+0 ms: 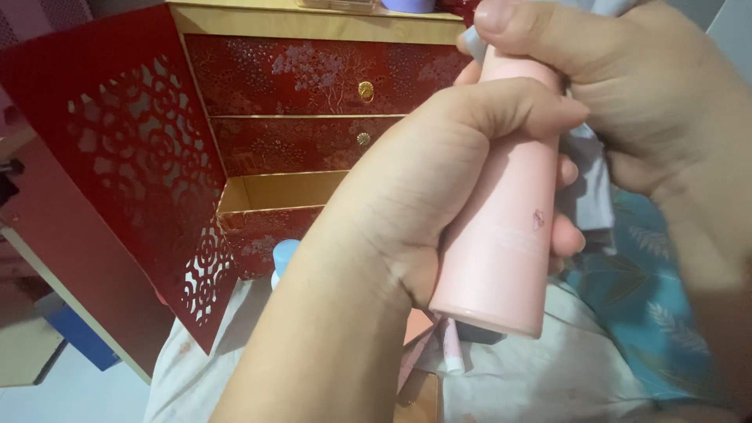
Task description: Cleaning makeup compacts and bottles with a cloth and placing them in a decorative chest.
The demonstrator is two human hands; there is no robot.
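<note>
Holding: left hand (439, 180) wraps pink bottle (505, 227) firmly at its middle
Top: right hand (627, 94) pinches the cap end closed
Risk: a sudden twist may spill onto the bedsheet (548, 376)
Nearby: red drawer box (313, 78), bottom drawer open

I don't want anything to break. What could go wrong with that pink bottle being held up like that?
1. The pink bottle is held in the air by the left hand, with the right hand at its top; if the grip slips, it might fall onto the small things lying below it.
2. The bottom drawer of the red drawer box stands open close by, so an elbow could perhaps bump it.
</note>
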